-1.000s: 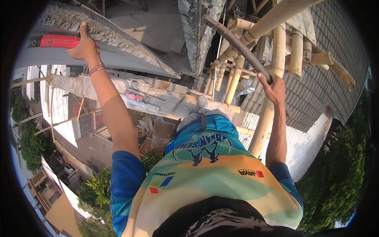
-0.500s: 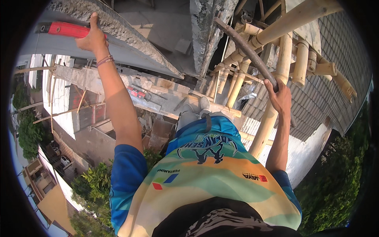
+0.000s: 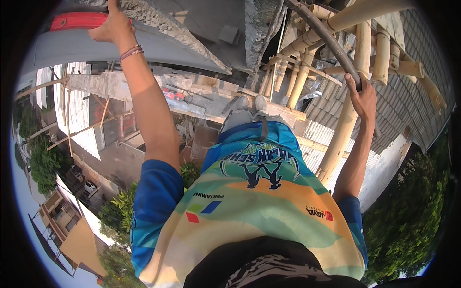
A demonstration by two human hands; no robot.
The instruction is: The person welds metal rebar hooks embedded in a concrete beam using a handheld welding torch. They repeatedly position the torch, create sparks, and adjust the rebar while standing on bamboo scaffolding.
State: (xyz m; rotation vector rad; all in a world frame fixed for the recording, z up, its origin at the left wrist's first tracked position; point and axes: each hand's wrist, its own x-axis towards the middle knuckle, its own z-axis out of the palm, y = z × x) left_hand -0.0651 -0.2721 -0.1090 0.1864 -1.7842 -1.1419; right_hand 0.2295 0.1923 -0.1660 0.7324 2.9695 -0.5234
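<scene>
At the upper left, my left hand (image 3: pixel 115 26) is closed on a red spirit level (image 3: pixel 79 20), its thumb pointing up. The level lies along a smooth grey concrete face (image 3: pixel 91 47), below a rough, broken concrete edge (image 3: pixel 161 26). Its far part is hidden behind my hand. On the right, the fingers of my right hand (image 3: pixel 365 98) wrap round a long dark pole (image 3: pixel 326 36), worn brown in places. That pole runs up past the bamboo frame, and its upper end leaves the view.
Bamboo scaffolding (image 3: pixel 343 132) stands at the right beside a tiled roof (image 3: pixel 408 103). My feet (image 3: pixel 260 103) are on a narrow, high ledge (image 3: pixel 216 93). A red tool (image 3: pixel 175 94) lies on the ledge to the left. Houses and trees (image 3: pixel 45 161) show far below.
The view has shifted, so ledge and scaffold appear higher and farther right. My right hand appears farther right, still on the pole. My left hand stays on the level, whose dark end shows less.
</scene>
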